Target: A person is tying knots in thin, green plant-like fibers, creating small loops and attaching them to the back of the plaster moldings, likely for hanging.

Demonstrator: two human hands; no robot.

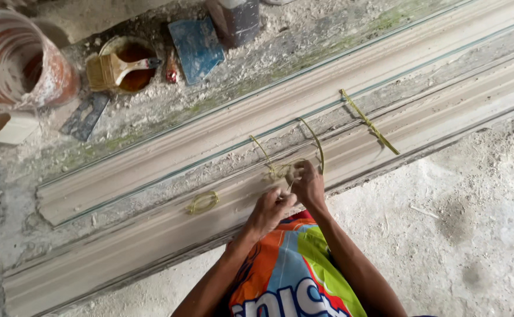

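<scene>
A long pale plaster moulding [151,170] lies diagonally across the dusty ground. Both my hands work at its near edge on a tangle of yellowish fibre strands [277,170]. My left hand [271,208] pinches a thin strand between its fingers. My right hand [307,183] is closed on the fibre bundle just above it. Two loose fibre ends [315,141] curve up over the moulding. A small fibre loop [203,202] sits on the moulding to the left, and a straight fibre strip [368,122] lies to the right.
At the top left stand a red-streaked white bucket [16,58], a bowl of brown liquid [131,67] with a wide brush [113,69] across it, a blue trowel blade [197,47] and a small white cup [9,126]. My colourful apron [292,270] hangs below.
</scene>
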